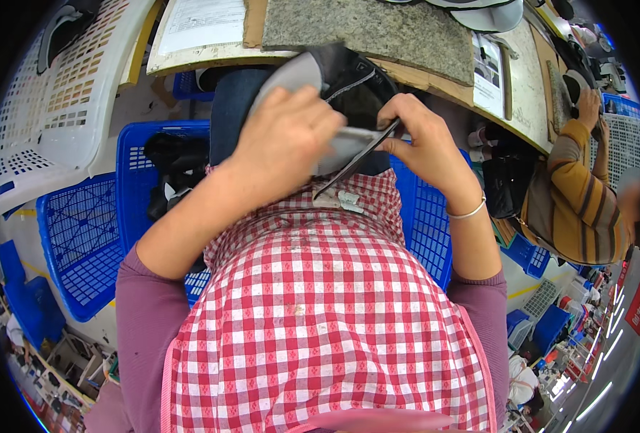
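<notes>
Two hands [287, 137] [424, 133] grip a black-and-grey piece [363, 94] in the narrow room between the worktable edge [219, 58] and checked apron [320, 289].

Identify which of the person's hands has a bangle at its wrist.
The right hand: a pale bangle circles its wrist; the left hand wears none.

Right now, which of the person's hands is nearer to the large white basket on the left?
The left. The left hand is to the right of the white basket, at the grey and black piece; the right hand is farther right, pinching that piece's edge.
</notes>
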### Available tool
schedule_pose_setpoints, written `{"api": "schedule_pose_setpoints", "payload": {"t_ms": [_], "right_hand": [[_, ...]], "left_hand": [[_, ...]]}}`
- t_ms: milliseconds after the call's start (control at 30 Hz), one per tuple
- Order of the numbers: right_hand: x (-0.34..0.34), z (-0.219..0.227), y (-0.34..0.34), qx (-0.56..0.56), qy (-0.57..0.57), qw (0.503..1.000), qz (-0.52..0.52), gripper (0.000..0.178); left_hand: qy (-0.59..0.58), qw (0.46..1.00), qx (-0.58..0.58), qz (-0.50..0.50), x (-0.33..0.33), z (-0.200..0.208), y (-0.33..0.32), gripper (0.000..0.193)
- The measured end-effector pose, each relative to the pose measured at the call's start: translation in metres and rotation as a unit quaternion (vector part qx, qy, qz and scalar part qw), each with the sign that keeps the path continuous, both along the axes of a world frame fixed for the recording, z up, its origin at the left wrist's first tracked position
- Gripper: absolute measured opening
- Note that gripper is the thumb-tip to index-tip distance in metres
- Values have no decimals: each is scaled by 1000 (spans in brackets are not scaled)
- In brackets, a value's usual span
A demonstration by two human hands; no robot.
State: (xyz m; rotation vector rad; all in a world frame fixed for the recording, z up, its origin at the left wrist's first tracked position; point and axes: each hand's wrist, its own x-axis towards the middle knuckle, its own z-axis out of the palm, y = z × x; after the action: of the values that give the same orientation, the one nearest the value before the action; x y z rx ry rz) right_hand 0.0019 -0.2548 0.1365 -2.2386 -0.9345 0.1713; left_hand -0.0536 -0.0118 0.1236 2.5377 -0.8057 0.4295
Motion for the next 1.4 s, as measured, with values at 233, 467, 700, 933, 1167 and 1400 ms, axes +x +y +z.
{"api": "schedule_pose_setpoints", "payload": {"t_ms": [233, 467, 700, 933, 1167, 1400], "right_hand": [[-49, 56, 11, 159, -232, 957, 67, 23], [-30, 14, 16, 117, -222, 966, 66, 31], [-49, 13, 3, 139, -237, 961, 25, 30], [-51, 7, 15, 125, -286, 950, -27, 26], [-63, -24, 9, 135, -213, 957, -142, 30], [-36, -14, -2, 111, 222, 954, -171, 23]], "left_hand": [[-251, 967, 34, 20, -42, 39, 27, 15], [-56, 998, -36, -11, -27, 3, 7, 24], [-239, 968, 30, 69, -41, 1, 35, 25], [-213, 977, -26, -5, -35, 8, 39, 17], [-110, 989, -4, -95, -29, 2, 42, 18], [26, 988, -49, -144, 8, -20, 16, 11]]}}
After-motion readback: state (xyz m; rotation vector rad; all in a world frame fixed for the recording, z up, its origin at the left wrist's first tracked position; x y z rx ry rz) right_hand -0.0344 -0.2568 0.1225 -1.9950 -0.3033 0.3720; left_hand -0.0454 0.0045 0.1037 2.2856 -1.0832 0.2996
